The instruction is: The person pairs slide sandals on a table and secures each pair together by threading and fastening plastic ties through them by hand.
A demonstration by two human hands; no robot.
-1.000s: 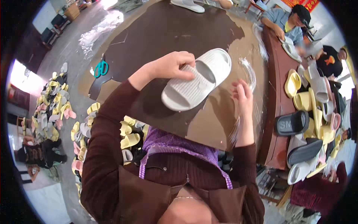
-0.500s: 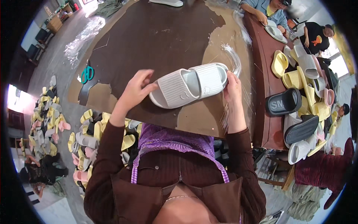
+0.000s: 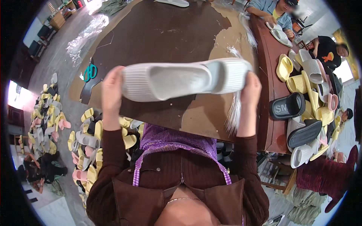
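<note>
Grip: left hand and right hand were each closed on one end of the slipper pair.
Slipper pair: pale grey and ribbed, overlapping end to end, it was held across the frame's centre over the brown worktop.
White strands: these lay right of centre, beside the right wrist.
Scissors: teal-handled, they lay at the frame's left.
Slipper heap: yellow, grey, pink and black pieces were stacked at the frame's right.
Co-worker: seen upper right, with hands at pale slippers.
</note>
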